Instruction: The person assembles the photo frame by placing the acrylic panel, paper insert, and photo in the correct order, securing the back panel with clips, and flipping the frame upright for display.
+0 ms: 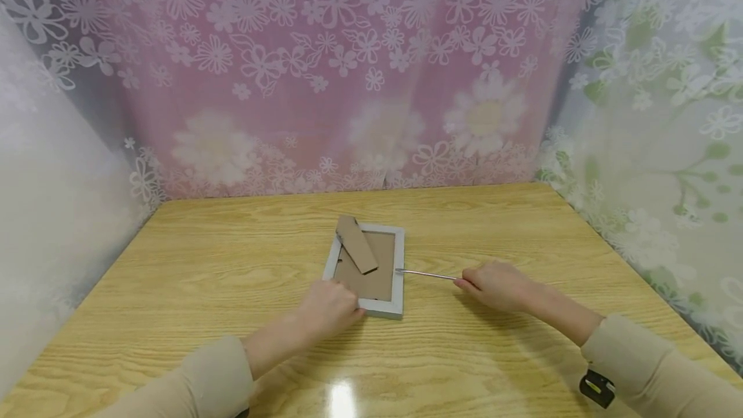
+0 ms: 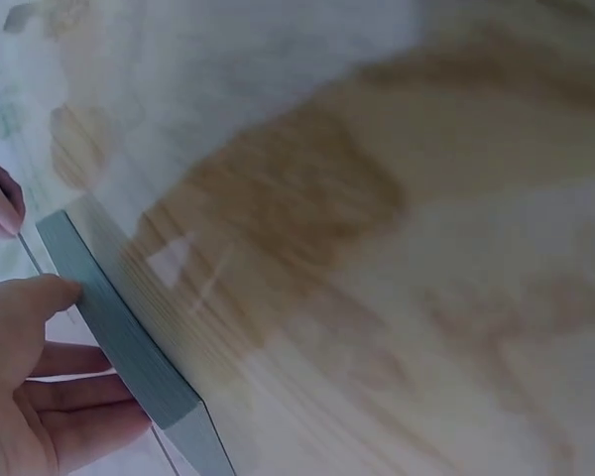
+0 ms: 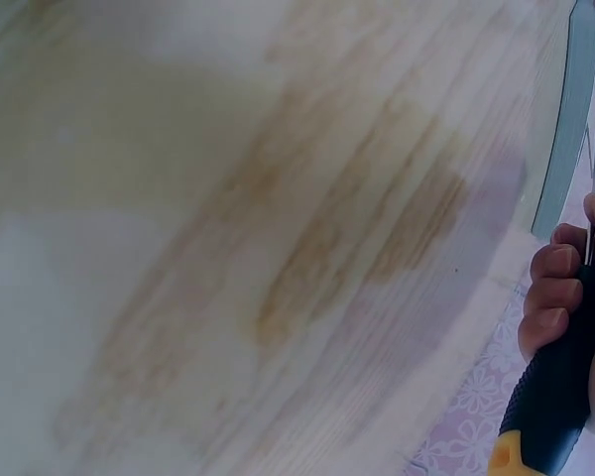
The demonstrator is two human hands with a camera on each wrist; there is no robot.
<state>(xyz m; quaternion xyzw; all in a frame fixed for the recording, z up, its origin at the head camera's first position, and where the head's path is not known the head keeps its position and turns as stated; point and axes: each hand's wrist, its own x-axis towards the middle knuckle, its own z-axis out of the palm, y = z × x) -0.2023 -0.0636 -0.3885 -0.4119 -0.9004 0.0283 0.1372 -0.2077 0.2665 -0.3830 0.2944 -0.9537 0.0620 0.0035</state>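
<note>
A picture frame [image 1: 398,289] with a pale grey rim lies back side up on the wooden table. Its brown backing board [image 1: 380,286] carries a cardboard stand leg [image 1: 358,245] that slants toward the upper left. My left hand [image 1: 329,307] grips the near left corner; the left wrist view shows its thumb and fingers about the rim [image 2: 119,322]. From the right, my right hand [image 1: 499,285] holds a screwdriver [image 1: 429,274] with a thin metal shaft. The shaft's tip overlaps the frame's right inner edge. Its black and yellow handle [image 3: 550,397] shows below the fingers in the right wrist view.
The wooden table [image 1: 232,244] runs back to a pink flowered curtain [image 1: 325,102]. A pale curtain with green leaves [image 1: 656,147] hangs along the right side, and a whitish one [image 1: 52,166] along the left.
</note>
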